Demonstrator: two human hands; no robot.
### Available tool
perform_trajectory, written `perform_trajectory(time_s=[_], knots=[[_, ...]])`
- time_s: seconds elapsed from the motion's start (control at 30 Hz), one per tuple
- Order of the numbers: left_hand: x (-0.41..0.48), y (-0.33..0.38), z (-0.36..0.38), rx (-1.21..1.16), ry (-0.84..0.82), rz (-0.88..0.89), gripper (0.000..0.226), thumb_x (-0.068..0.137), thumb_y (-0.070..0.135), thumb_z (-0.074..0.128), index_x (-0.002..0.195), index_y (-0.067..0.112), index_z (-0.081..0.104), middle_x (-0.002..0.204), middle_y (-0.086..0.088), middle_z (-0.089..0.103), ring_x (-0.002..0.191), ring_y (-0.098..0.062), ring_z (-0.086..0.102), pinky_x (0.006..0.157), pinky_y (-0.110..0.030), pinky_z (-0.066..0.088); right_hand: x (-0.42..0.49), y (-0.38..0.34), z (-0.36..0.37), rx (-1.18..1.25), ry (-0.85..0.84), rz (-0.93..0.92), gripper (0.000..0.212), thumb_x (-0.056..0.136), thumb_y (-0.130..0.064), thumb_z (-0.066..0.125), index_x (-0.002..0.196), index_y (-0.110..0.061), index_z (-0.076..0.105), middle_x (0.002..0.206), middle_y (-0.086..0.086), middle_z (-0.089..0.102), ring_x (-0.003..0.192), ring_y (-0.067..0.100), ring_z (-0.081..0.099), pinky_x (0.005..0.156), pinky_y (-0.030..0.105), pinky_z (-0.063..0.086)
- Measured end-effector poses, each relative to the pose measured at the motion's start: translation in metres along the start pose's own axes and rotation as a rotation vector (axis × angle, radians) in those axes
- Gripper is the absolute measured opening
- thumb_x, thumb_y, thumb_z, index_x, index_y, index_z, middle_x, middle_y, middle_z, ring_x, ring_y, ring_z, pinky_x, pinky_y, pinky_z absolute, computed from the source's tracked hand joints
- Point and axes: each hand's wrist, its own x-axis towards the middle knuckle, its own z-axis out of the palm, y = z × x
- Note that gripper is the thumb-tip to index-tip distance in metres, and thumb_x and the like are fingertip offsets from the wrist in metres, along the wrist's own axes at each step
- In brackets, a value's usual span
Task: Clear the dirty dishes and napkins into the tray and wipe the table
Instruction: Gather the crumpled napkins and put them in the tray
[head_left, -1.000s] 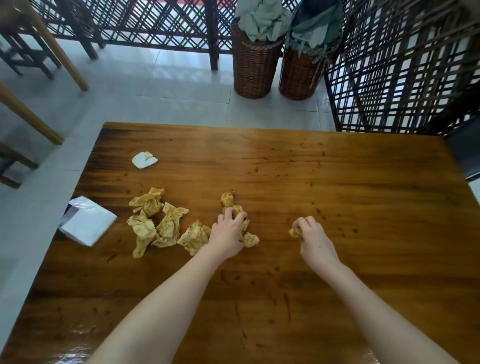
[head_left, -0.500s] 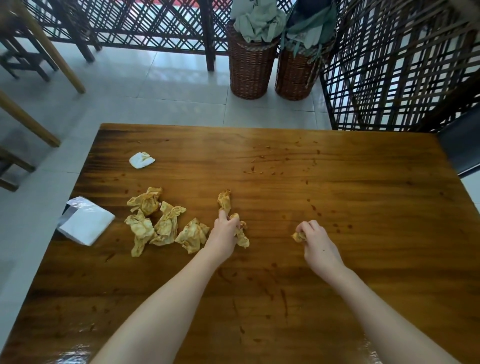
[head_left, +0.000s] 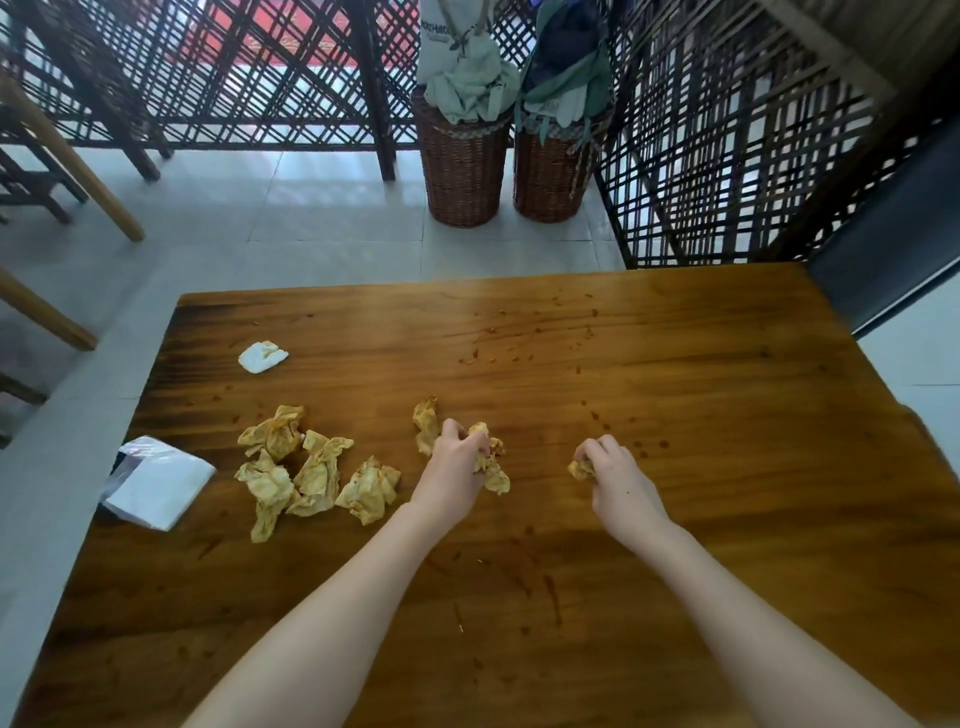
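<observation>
Yellow-stained napkin (head_left: 493, 475) lies bunched on the wooden table (head_left: 701, 395), and your left hand (head_left: 451, 470) has its fingers curled round it. Your right hand (head_left: 618, 475) pinches a small stained scrap (head_left: 581, 469) at its fingertips. More crumpled napkins (head_left: 311, 470) lie just left.
</observation>
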Motion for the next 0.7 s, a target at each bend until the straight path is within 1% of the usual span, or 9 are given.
perform_trajectory(time_s=[0.1, 0.17, 0.27, 0.33, 0.43, 0.5, 0.6, 0.7], knots=[[0.005, 0.023, 0.007, 0.011, -0.005, 0.034, 0.029, 0.087, 0.002, 0.066, 0.106, 0.019, 0.051, 0.114, 0.0, 0.031, 0.098, -0.02, 0.045, 0.075, -0.023, 0.045, -0.008, 0.017, -0.01, 0.008, 0.022, 0.021, 0.039, 0.087, 0.007, 0.054, 0.11, -0.024, 0.051, 0.113, -0.007, 0.045, 0.096, 0.01, 0.045, 0.066, 0.023, 0.051], [0.007, 0.041, 0.014, 0.009, -0.002, 0.059, 0.029, 0.087, 0.002, 0.066, 0.105, 0.02, 0.052, 0.111, 0.003, 0.027, 0.098, -0.018, 0.041, 0.076, -0.021, 0.044, -0.015, 0.033, -0.016, 0.008, 0.037, 0.041, 0.039, 0.087, 0.008, 0.053, 0.11, -0.024, 0.051, 0.113, -0.007, 0.045, 0.096, 0.011, 0.045, 0.066, 0.024, 0.051], [0.01, 0.072, 0.03, 0.007, -0.027, 0.101, 0.029, 0.087, 0.003, 0.066, 0.105, 0.021, 0.052, 0.111, 0.005, 0.026, 0.098, -0.016, 0.04, 0.072, -0.016, 0.042, -0.028, 0.064, -0.024, 0.024, 0.051, 0.088, 0.04, 0.087, 0.008, 0.052, 0.109, -0.025, 0.05, 0.111, -0.007, 0.044, 0.095, 0.011, 0.043, 0.063, 0.025, 0.049], [0.011, 0.095, 0.045, 0.014, -0.049, 0.146, 0.028, 0.087, 0.003, 0.066, 0.105, 0.02, 0.052, 0.111, 0.006, 0.025, 0.097, -0.016, 0.041, 0.069, -0.014, 0.042, -0.041, 0.089, -0.027, 0.04, 0.062, 0.11, 0.04, 0.086, 0.009, 0.05, 0.108, -0.025, 0.049, 0.109, -0.008, 0.043, 0.094, 0.011, 0.041, 0.063, 0.028, 0.051], [0.013, 0.133, 0.072, 0.023, -0.085, 0.193, 0.028, 0.087, 0.002, 0.066, 0.105, 0.018, 0.052, 0.109, 0.005, 0.026, 0.096, -0.017, 0.042, 0.074, -0.015, 0.041, -0.065, 0.129, -0.03, 0.057, 0.079, 0.154, 0.043, 0.085, 0.011, 0.048, 0.106, -0.026, 0.049, 0.107, -0.009, 0.042, 0.096, 0.011, 0.043, 0.066, 0.031, 0.053], [0.013, 0.159, 0.092, 0.034, -0.111, 0.218, 0.029, 0.087, 0.004, 0.066, 0.107, 0.019, 0.052, 0.108, 0.005, 0.026, 0.094, -0.016, 0.042, 0.074, -0.015, 0.038, -0.081, 0.156, -0.032, 0.064, 0.104, 0.189, 0.043, 0.085, 0.011, 0.05, 0.104, -0.027, 0.049, 0.105, -0.01, 0.042, 0.096, 0.01, 0.045, 0.068, 0.03, 0.053], [0.011, 0.2, 0.124, 0.044, -0.145, 0.259, 0.03, 0.087, 0.006, 0.067, 0.111, 0.019, 0.052, 0.108, 0.005, 0.027, 0.093, -0.014, 0.041, 0.074, -0.015, 0.036, -0.104, 0.199, -0.037, 0.068, 0.115, 0.25, 0.042, 0.085, 0.009, 0.052, 0.105, -0.028, 0.049, 0.106, -0.01, 0.043, 0.096, 0.01, 0.045, 0.07, 0.031, 0.054], [0.009, 0.243, 0.154, 0.061, -0.183, 0.285, 0.028, 0.088, 0.005, 0.066, 0.109, 0.017, 0.052, 0.109, 0.004, 0.029, 0.094, -0.016, 0.041, 0.074, -0.017, 0.036, -0.126, 0.241, -0.046, 0.072, 0.126, 0.267, 0.042, 0.085, 0.009, 0.051, 0.104, -0.027, 0.049, 0.105, -0.009, 0.042, 0.097, 0.011, 0.045, 0.068, 0.031, 0.053]])
